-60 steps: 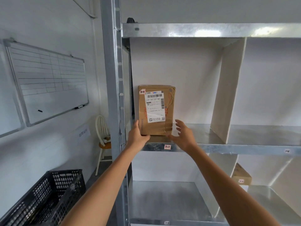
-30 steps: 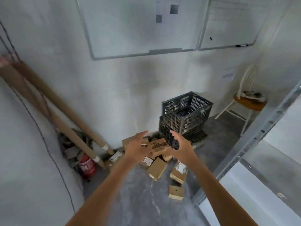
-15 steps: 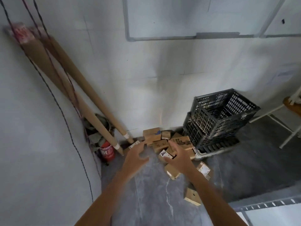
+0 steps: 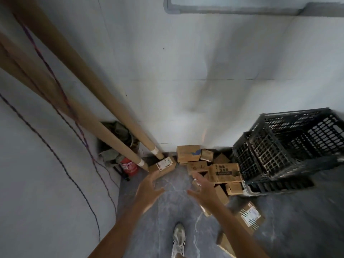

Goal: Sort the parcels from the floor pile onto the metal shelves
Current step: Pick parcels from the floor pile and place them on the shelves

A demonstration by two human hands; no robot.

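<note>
A pile of brown cardboard parcels [image 4: 224, 172] lies on the grey floor against the white wall, beside the black crates. One labelled parcel [image 4: 163, 165] sits at the pile's left end, another labelled parcel [image 4: 249, 216] lies apart at the right. My left hand [image 4: 149, 189] hangs open just in front of the left parcel, fingers spread, holding nothing. My right hand [image 4: 203, 190] is open too, over the pile's front edge and covering part of a small parcel. The metal shelves are out of view.
Stacked black plastic crates [image 4: 286, 146] stand right of the pile. Long cardboard tubes [image 4: 83, 101] lean into the left corner above a red extinguisher [image 4: 129, 166] and some clutter. Cables hang along the left wall. My shoe [image 4: 178, 239] is on the floor below.
After setting a parcel on the shelf, I turned away to the floor pile. The view has closed in on the parcels and both empty hands have dropped lower toward them.
</note>
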